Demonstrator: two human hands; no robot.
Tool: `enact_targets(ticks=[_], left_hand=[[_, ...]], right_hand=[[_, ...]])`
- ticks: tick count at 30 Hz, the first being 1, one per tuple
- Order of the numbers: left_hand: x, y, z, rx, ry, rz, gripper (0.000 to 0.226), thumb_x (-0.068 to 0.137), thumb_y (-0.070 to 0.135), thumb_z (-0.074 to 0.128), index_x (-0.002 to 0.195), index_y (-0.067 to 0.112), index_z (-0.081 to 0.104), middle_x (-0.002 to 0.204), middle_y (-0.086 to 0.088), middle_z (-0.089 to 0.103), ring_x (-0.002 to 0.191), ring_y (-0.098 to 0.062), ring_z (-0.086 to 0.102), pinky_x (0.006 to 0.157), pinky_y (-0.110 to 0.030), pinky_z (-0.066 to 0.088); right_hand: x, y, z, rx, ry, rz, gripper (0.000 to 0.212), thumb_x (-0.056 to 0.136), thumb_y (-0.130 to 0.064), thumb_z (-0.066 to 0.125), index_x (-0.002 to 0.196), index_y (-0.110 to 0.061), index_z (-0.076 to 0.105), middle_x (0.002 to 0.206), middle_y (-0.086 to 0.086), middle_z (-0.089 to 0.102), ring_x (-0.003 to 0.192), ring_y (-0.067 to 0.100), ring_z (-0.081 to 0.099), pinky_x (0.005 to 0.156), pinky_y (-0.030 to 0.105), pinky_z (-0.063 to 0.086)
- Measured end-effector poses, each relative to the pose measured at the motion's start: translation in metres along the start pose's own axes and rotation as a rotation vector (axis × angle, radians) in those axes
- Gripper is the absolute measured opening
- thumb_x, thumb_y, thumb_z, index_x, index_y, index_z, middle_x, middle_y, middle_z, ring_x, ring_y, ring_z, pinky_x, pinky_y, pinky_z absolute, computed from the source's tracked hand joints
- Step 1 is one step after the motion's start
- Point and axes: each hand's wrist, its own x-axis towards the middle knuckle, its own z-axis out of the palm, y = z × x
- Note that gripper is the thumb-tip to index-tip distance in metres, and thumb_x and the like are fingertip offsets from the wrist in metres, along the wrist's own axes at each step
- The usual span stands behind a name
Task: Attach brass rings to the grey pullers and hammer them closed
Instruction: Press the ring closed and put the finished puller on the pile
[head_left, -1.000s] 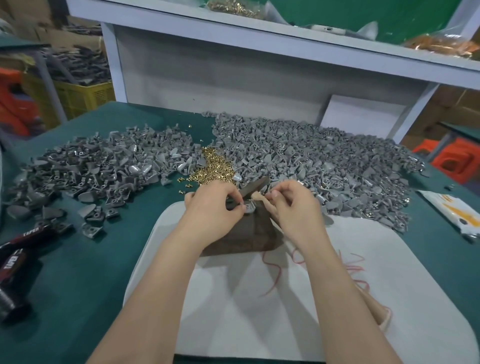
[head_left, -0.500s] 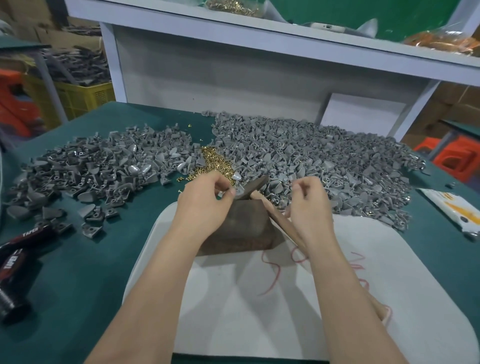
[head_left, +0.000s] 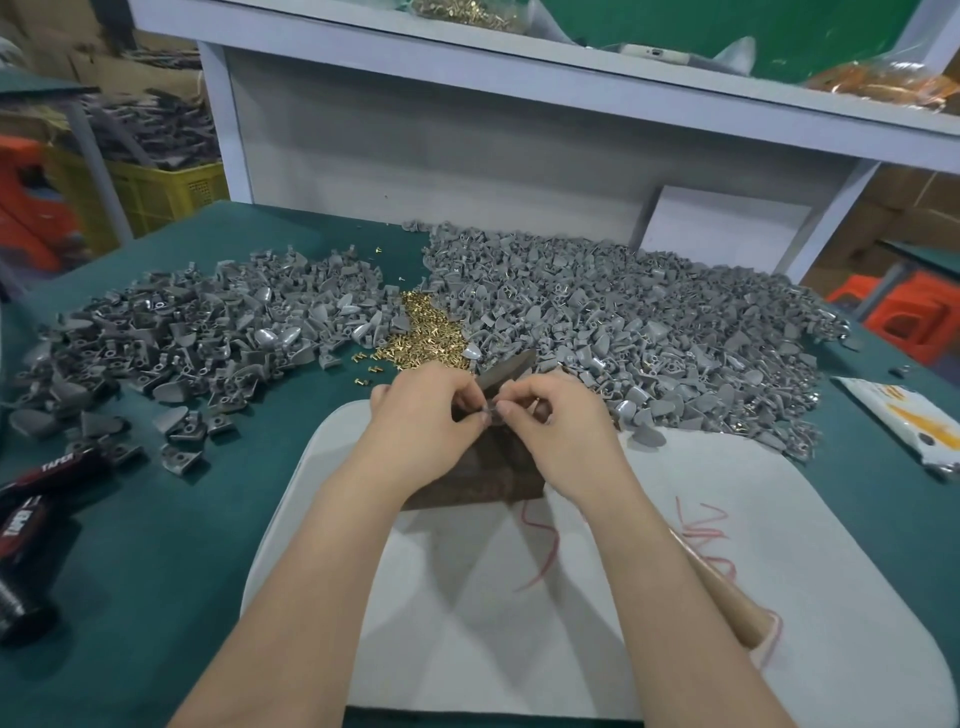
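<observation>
While the left hand (head_left: 423, 415) and right hand (head_left: 558, 428) pinch one grey puller (head_left: 488, 409), its ring should seat fully before hammering.

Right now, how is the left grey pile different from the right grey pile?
The left pile is smaller; the right pile is much bigger. The left pile is loose, with stray pieces scattered near its front; the right pile is packed thick and runs farther back. Both are grey pullers on the green table, either side of the brass rings.
</observation>
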Motion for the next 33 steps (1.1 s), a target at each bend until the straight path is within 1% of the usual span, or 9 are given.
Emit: enact_targets(ticks=[5,8,16,20,23,25,28,31,33], left_hand=[[0.0,0.0,0.001,0.008,0.012,-0.004,0.028,0.085,0.027,0.066,0.062,0.034,0.051,0.079,0.014,0.055,0.095,-0.017,0.059,0.095,-0.042,0.041],[0.001,0.0,0.001,0.003,0.017,0.013,0.025,0.085,0.025,0.066,0.065,0.033,0.053,0.079,0.013,0.053,0.094,-0.019,0.058,0.094,-0.043,0.043],[0.003,-0.001,0.003,0.047,0.018,0.056,0.008,0.087,0.027,0.065,0.08,0.026,0.063,0.089,0.006,0.052,0.098,-0.025,0.057,0.091,-0.044,0.044],[0.004,-0.001,0.003,0.093,0.013,0.075,0.01,0.09,0.026,0.062,0.091,0.02,0.07,0.089,0.005,0.051,0.098,-0.027,0.055,0.089,-0.044,0.044],[0.004,-0.001,0.003,0.088,0.011,0.072,0.007,0.089,0.024,0.062,0.087,0.022,0.068,0.091,0.004,0.052,0.099,-0.027,0.054,0.09,-0.044,0.043],[0.003,0.0,0.002,0.066,0.022,0.05,0.011,0.088,0.027,0.063,0.077,0.029,0.061,0.089,0.006,0.054,0.097,-0.025,0.056,0.09,-0.044,0.043],[0.001,0.0,0.003,0.054,0.042,0.033,0.017,0.086,0.028,0.064,0.072,0.032,0.056,0.09,0.008,0.057,0.097,-0.022,0.057,0.092,-0.043,0.043],[0.001,0.0,0.003,0.048,0.042,0.032,0.017,0.086,0.028,0.065,0.072,0.032,0.056,0.092,0.007,0.058,0.098,-0.02,0.056,0.093,-0.044,0.042],[0.001,-0.001,0.003,0.046,0.038,0.029,0.016,0.086,0.028,0.065,0.073,0.031,0.056,0.091,0.008,0.057,0.097,-0.02,0.056,0.093,-0.044,0.042]], right_hand=[[-0.001,-0.002,0.002,-0.057,0.019,-0.022,0.011,0.083,-0.012,0.068,0.076,-0.021,0.066,0.089,-0.002,0.059,0.062,-0.003,0.047,0.063,0.01,0.035],[-0.001,-0.007,0.002,-0.17,0.026,-0.054,0.005,0.084,-0.013,0.066,0.079,-0.014,0.068,0.087,-0.002,0.056,0.065,0.003,0.045,0.066,0.02,0.034],[0.007,-0.031,-0.006,-0.475,-0.099,0.004,0.012,0.092,-0.021,0.057,0.093,-0.016,0.067,0.101,0.002,0.057,0.096,0.023,0.056,0.079,0.029,0.04],[0.01,-0.042,-0.005,-0.645,-0.126,-0.019,0.014,0.091,-0.018,0.056,0.1,-0.015,0.066,0.096,0.004,0.057,0.095,0.025,0.058,0.07,0.026,0.037],[0.009,-0.044,-0.004,-0.682,-0.115,-0.052,0.014,0.09,-0.014,0.056,0.101,-0.014,0.065,0.091,0.002,0.049,0.088,0.023,0.055,0.067,0.025,0.036],[0.008,-0.037,-0.005,-0.609,-0.122,-0.051,0.013,0.091,-0.016,0.057,0.097,-0.014,0.068,0.093,0.004,0.056,0.092,0.024,0.057,0.07,0.027,0.04],[0.003,-0.021,-0.009,-0.239,-0.105,0.013,0.014,0.09,-0.015,0.06,0.092,-0.014,0.073,0.088,-0.004,0.065,0.09,0.018,0.06,0.081,0.029,0.045],[0.0,-0.009,-0.014,0.093,-0.043,0.107,0.018,0.091,-0.007,0.056,0.096,-0.012,0.073,0.092,-0.001,0.072,0.078,0.009,0.063,0.087,0.036,0.052],[0.002,-0.005,-0.014,0.153,-0.022,0.124,0.019,0.091,-0.006,0.056,0.095,-0.014,0.072,0.092,-0.001,0.072,0.073,0.008,0.063,0.086,0.037,0.053]])
